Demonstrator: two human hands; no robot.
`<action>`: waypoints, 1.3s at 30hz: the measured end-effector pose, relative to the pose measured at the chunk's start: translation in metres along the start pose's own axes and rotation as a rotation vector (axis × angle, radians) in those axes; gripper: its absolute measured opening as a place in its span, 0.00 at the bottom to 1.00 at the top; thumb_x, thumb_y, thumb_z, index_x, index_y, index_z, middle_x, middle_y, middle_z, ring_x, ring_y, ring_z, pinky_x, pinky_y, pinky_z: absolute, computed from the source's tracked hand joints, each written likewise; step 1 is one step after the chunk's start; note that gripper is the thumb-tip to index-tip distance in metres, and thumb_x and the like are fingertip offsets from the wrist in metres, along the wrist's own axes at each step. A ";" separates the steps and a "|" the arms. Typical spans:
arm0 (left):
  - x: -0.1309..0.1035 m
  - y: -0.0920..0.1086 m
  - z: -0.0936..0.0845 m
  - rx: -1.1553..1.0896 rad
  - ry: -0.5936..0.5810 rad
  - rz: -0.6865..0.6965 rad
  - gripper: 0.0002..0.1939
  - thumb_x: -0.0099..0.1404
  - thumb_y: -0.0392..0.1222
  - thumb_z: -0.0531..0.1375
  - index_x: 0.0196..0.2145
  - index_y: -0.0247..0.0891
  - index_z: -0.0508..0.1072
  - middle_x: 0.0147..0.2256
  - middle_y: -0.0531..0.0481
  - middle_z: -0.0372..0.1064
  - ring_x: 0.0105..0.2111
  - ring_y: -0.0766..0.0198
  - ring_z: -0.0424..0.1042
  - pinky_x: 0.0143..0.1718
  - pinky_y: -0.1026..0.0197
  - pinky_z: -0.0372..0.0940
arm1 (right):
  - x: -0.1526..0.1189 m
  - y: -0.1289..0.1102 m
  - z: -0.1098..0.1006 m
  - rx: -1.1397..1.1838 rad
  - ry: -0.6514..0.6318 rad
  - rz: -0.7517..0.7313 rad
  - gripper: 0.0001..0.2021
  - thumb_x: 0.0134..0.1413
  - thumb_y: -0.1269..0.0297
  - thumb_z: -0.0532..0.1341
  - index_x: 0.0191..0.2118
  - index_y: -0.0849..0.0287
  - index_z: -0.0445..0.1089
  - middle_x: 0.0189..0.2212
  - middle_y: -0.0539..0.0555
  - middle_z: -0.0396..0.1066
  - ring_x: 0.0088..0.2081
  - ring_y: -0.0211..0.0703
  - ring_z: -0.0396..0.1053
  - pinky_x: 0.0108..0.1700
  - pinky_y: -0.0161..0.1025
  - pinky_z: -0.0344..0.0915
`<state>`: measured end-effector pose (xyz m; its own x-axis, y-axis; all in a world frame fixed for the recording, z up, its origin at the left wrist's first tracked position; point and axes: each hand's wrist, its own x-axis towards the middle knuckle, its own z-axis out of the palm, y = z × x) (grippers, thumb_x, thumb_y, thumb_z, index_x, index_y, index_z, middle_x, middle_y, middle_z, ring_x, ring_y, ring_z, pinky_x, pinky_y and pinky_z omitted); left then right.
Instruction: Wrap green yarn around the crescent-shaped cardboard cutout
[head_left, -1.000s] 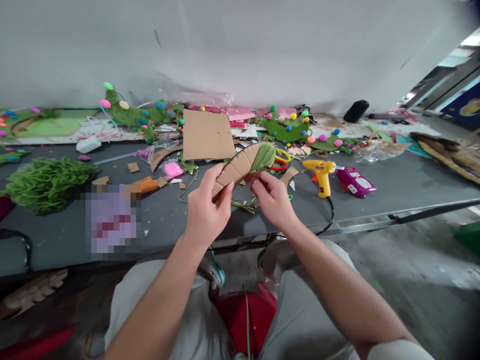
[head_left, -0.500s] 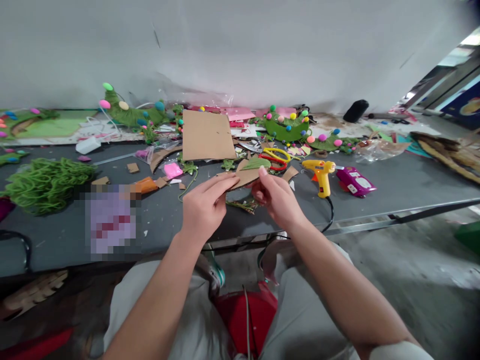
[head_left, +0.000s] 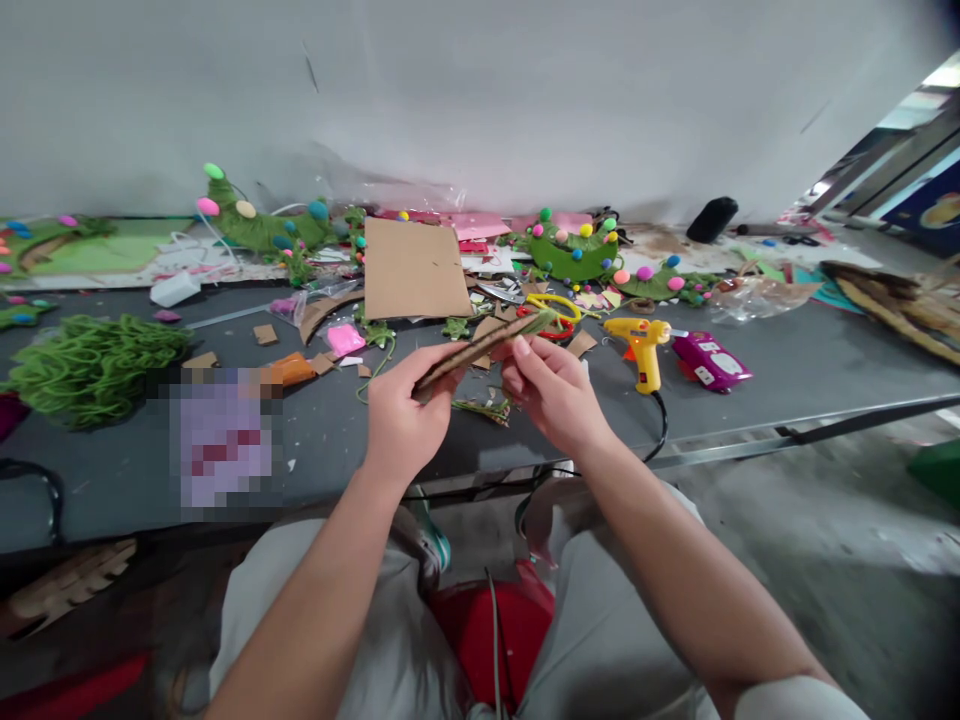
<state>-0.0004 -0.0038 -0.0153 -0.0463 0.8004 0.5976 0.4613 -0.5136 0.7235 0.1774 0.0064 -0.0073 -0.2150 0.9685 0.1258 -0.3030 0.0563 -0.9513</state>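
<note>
Between my hands, above the grey table, a cardboard piece is tilted so that its edge faces me. Green yarn is wound around its right end. My left hand is closed on the piece's left end. My right hand pinches it near the yarn-wrapped end; the fingertips partly hide the yarn. Just behind the piece lie scissors with red and yellow handles. A yellow glue gun rests right of my right hand. Below the piece, a small green yarn scrap lies on the table.
A heap of green yarn lies at the left. Behind my hands is a flat cardboard sheet. Green crescents with coloured pompoms stand along the wall. A purple packet sits beyond the glue gun, whose cord hangs over the front edge.
The cardboard piece has been turned from showing its flat face to showing its edge. Both hands stay on it, and the left fingers have shifted around its end.
</note>
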 end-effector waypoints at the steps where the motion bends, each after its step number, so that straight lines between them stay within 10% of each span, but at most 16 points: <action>1: 0.001 0.001 0.000 0.002 0.012 -0.038 0.11 0.64 0.36 0.64 0.44 0.39 0.80 0.38 0.51 0.80 0.36 0.61 0.77 0.40 0.61 0.72 | 0.000 0.000 -0.001 0.008 0.004 -0.021 0.17 0.61 0.48 0.63 0.35 0.58 0.72 0.21 0.45 0.56 0.24 0.33 0.51 0.27 0.34 0.49; 8: 0.006 -0.009 0.001 -0.243 0.048 -0.300 0.16 0.59 0.42 0.69 0.44 0.37 0.77 0.36 0.50 0.77 0.35 0.60 0.74 0.37 0.63 0.68 | 0.002 -0.006 -0.012 -0.016 0.100 -0.094 0.13 0.58 0.52 0.66 0.33 0.58 0.73 0.21 0.46 0.59 0.24 0.34 0.55 0.27 0.34 0.52; 14: 0.007 -0.008 0.006 -0.695 0.085 -0.502 0.18 0.55 0.40 0.72 0.42 0.36 0.76 0.40 0.46 0.78 0.38 0.58 0.77 0.43 0.57 0.71 | 0.007 0.000 -0.018 -0.516 0.159 -0.112 0.15 0.54 0.51 0.68 0.30 0.59 0.73 0.26 0.50 0.70 0.29 0.37 0.64 0.33 0.36 0.61; 19: 0.002 0.003 0.014 -0.860 -0.012 -0.695 0.23 0.50 0.38 0.74 0.43 0.35 0.73 0.40 0.46 0.78 0.36 0.59 0.77 0.41 0.56 0.73 | 0.010 0.007 -0.016 -0.353 0.112 -0.085 0.19 0.58 0.44 0.64 0.36 0.58 0.73 0.35 0.52 0.73 0.38 0.40 0.70 0.42 0.36 0.66; 26: -0.003 0.004 0.018 -0.805 -0.204 -0.658 0.28 0.54 0.39 0.73 0.50 0.38 0.70 0.44 0.46 0.77 0.41 0.57 0.77 0.44 0.56 0.72 | 0.008 0.000 -0.014 -0.395 0.084 0.011 0.24 0.55 0.44 0.65 0.23 0.58 0.60 0.21 0.45 0.54 0.25 0.33 0.51 0.27 0.34 0.49; 39: 0.004 -0.009 0.004 -0.620 -0.187 -0.585 0.14 0.60 0.48 0.70 0.40 0.37 0.79 0.33 0.49 0.76 0.32 0.64 0.74 0.30 0.65 0.69 | 0.009 -0.003 -0.020 -0.511 -0.146 0.032 0.20 0.56 0.47 0.65 0.30 0.61 0.67 0.25 0.46 0.59 0.28 0.33 0.54 0.29 0.34 0.51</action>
<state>-0.0010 0.0052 -0.0214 0.0466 0.9979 0.0447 -0.1587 -0.0367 0.9866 0.1945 0.0196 -0.0089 -0.3547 0.9299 0.0977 0.1886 0.1735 -0.9666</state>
